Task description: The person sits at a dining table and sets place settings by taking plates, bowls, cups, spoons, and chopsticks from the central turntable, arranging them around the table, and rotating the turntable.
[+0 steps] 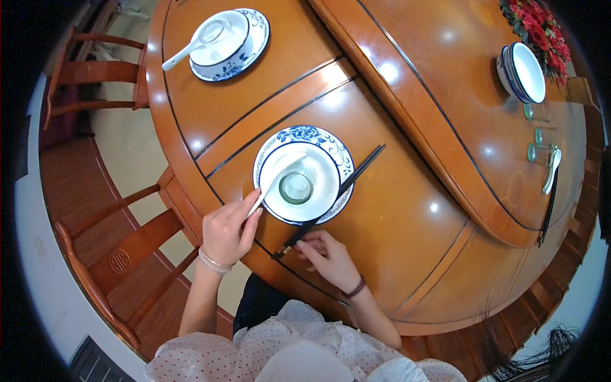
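1. Left hand [225,233]: grip closed, fingertips pinch handle of white spoon [257,202]; spoon slants into the near bowl [327,171].
2. Right hand [330,260]: fingers partly curled, fingertips at near end of black chopsticks [362,170]; can't tell if grip is closed on them.
3. Near bowl sits on blue-patterned plate [305,134], near edge of tabletop [394,248]. Small glass [296,188] inside bowl.
4. Chopsticks slant across right side of plate, near end sticking out toward the person.
5. Far left: second bowl [237,39] on second plate [259,33], with second glass [212,30] and second spoon [178,60].
6. Right, on raised section [414,70]: stacked bowls [526,72], three glasses [545,135], another spoon [551,172], more chopsticks [548,207].
7. Red flowers [539,27] far right; wooden chairs [130,261] left.
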